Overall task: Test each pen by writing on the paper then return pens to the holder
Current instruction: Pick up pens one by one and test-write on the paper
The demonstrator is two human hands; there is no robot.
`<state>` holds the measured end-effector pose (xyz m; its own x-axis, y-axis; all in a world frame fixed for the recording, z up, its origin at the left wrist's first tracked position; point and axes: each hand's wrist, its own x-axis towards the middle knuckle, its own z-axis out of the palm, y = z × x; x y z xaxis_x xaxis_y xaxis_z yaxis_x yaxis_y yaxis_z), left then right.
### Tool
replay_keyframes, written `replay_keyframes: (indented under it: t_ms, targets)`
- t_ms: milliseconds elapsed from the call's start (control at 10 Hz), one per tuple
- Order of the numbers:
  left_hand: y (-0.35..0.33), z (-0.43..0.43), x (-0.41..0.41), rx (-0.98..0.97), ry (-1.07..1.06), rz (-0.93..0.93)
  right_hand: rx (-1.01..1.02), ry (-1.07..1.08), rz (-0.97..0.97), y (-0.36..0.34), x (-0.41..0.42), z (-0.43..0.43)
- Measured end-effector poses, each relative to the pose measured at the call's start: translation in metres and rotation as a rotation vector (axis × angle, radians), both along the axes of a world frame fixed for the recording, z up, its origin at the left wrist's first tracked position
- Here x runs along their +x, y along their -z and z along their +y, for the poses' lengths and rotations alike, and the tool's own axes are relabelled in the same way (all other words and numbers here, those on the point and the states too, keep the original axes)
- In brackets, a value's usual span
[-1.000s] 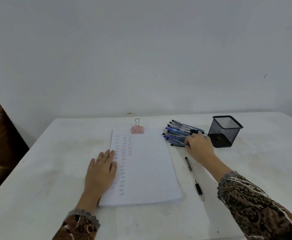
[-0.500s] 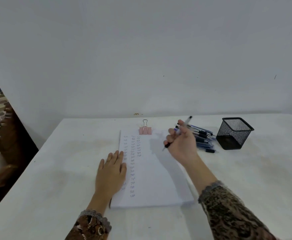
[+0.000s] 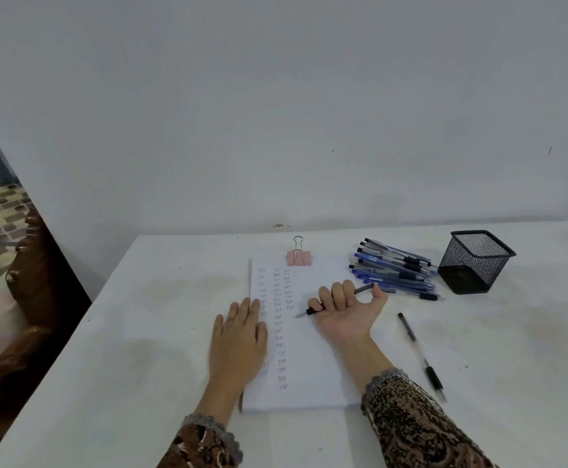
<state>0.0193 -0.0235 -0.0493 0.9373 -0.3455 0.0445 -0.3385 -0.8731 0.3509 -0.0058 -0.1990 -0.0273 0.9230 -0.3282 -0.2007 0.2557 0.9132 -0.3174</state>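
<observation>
A white paper stack (image 3: pixel 313 359) lies on the table, with columns of small written marks on its left half. My left hand (image 3: pixel 240 339) rests flat on the paper's left edge. My right hand (image 3: pixel 348 307) lies palm-up over the paper and its fingers are curled round a pen (image 3: pixel 313 311), whose tip points left just above the sheet. A pile of several blue and black pens (image 3: pixel 394 270) lies right of the paper. The black mesh holder (image 3: pixel 476 261) stands tilted beyond the pile. Another black pen (image 3: pixel 419 352) lies alone on the table to the right.
A pink binder clip (image 3: pixel 298 256) holds the paper's top edge. The white table (image 3: pixel 134 332) meets a pale wall at the back. Dark wooden furniture (image 3: pixel 22 298) stands off the table's left edge.
My right hand took a pen from the pile, carried it left over the paper and lowered it, turning palm-up. My left hand stayed flat on the paper.
</observation>
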Motion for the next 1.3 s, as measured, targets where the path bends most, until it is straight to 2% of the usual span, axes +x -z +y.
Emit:
replay_keyframes:
  t_ms: [200, 300, 400, 600, 800, 900, 1300]
  targets:
    - [0.000, 0.000, 0.000, -0.010, 0.007, 0.001, -0.047, 0.064, 0.007, -0.005, 0.017, -0.002]
    - [0.000, 0.001, 0.000, -0.015, 0.004, 0.009, -0.223, 0.051, 0.073, -0.003, 0.029, -0.003]
    - [-0.001, 0.001, 0.000, -0.021, 0.006, 0.014, -0.517, 0.023, 0.167, -0.001, 0.032, -0.002]
    - [-0.001, 0.001, -0.001, -0.032, 0.000, 0.009, -0.946, -0.039, 0.170, 0.004, 0.030, 0.004]
    - [-0.001, 0.000, 0.000, -0.025, -0.003, 0.011, -1.143, 0.070, 0.289, 0.010, 0.031, 0.013]
    - [-0.001, 0.000, -0.001, -0.029, -0.004, 0.017, -1.284, 0.049, 0.297, 0.008, 0.028, 0.018]
    - [-0.001, 0.000, -0.001, -0.020, -0.004, 0.012, -1.395, 0.016, 0.266, 0.007, 0.025, 0.022]
